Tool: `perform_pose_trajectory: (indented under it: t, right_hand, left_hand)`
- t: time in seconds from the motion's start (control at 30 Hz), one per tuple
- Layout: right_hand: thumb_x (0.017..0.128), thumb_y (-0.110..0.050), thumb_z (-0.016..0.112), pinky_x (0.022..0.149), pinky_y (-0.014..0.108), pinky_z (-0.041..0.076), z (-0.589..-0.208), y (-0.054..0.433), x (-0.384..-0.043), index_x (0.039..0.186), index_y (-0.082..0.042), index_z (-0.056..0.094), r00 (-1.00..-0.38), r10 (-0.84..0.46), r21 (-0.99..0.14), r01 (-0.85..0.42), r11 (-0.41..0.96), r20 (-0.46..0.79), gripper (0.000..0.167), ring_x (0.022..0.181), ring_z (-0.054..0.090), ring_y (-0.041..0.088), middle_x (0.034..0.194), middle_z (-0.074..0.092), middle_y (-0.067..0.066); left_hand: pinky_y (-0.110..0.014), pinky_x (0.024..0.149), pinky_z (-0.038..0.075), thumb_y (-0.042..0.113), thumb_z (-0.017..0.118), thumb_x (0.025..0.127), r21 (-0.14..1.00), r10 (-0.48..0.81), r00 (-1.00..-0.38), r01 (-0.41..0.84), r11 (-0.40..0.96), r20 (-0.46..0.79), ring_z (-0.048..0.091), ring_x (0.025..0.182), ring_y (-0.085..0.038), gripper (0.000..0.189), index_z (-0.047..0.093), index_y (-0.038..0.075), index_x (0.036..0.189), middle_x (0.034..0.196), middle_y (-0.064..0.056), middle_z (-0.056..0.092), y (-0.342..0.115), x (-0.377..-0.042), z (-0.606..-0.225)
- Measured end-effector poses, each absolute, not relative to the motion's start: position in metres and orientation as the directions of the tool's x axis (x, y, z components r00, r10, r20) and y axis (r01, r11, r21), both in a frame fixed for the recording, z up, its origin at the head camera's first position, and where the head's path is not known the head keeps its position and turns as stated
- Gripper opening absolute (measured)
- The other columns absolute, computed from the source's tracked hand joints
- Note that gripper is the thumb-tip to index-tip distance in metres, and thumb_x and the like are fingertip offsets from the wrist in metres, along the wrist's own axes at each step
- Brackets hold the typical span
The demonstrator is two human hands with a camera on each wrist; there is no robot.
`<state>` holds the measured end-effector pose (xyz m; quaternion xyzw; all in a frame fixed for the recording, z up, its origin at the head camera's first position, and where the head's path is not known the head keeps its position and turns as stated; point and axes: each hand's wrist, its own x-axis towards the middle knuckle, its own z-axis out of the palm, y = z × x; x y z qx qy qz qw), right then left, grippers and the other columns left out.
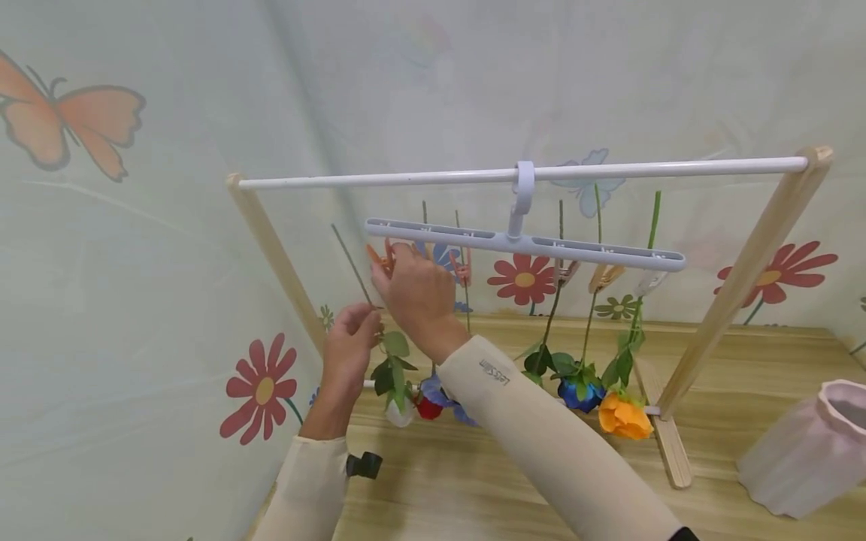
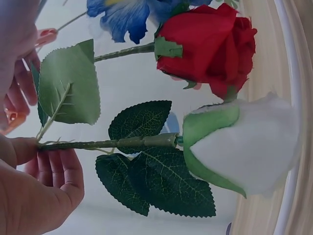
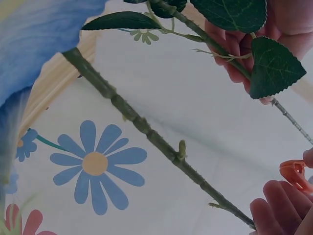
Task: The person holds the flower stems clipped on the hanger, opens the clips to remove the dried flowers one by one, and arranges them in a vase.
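Note:
Between thumb and fingers my left hand pinches the stem of an upside-down white artificial rose; its bare stem end points up past the hand in the head view. My right hand pinches an orange clothespin under the left end of a pale grey hanger. The white rose's stem runs to the left of the clothespin. Right beside the white rose hangs a red rose, and a blue flower is further along.
The hanger hooks over a white rod on a wooden-legged rack. On its right half, clothespins hold a dark blue flower, an orange flower and others, heads down. A pale pink vase stands at the right on the wooden table.

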<state>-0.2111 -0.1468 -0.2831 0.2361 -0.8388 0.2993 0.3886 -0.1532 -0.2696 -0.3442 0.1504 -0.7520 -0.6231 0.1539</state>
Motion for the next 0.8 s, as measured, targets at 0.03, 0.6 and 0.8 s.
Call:
perform_pose_trajectory:
  t: [0.03, 0.6, 0.8]
  right_hand:
    - [0.095, -0.034, 0.070, 0.040, 0.019, 0.030, -0.283, -0.146, -0.211, 0.091, -0.012, 0.067, -0.584, -0.167, -0.318, -0.633, 0.705, 0.794, 0.023, 0.043, 0.045, 0.009, 0.064, 0.063, -0.002]
    - [0.090, -0.023, 0.076, 0.040, 0.018, 0.030, -0.275, -0.119, -0.190, 0.100, -0.009, 0.072, -0.421, -0.150, -0.249, -0.747, 0.616, 0.895, 0.018, 0.044, 0.051, 0.010, 0.080, 0.076, 0.001]
    - [0.088, -0.016, 0.077, 0.054, 0.021, 0.054, -0.272, -0.095, -0.176, 0.099, -0.007, 0.074, -0.312, -0.187, -0.164, -0.820, 0.548, 0.931, 0.015, 0.071, 0.075, 0.016, 0.089, 0.079, 0.003]
  left_hand:
    - [-0.029, 0.093, 0.056, 0.026, 0.059, 0.103, 0.984, -0.421, -0.905, -0.025, 0.178, 0.053, 0.063, 0.106, -0.018, 0.031, 0.059, 0.008, 0.129, 0.125, -0.009, 0.063, -0.270, -0.153, -0.344]
    - [-0.028, 0.079, 0.054, 0.028, 0.064, 0.100, 0.854, -0.468, -0.819, 0.050, 0.518, 0.332, 0.064, 0.096, -0.019, 0.023, 0.068, 0.012, 0.116, 0.108, -0.008, 0.071, -0.263, -0.122, -0.318]
    - [-0.037, 0.080, 0.059, 0.021, 0.070, 0.097, 0.713, -0.366, -0.804, 0.098, 0.694, 0.468, 0.071, 0.091, -0.023, 0.018, 0.071, 0.009, 0.111, 0.101, -0.009, 0.075, -0.256, -0.112, -0.307]
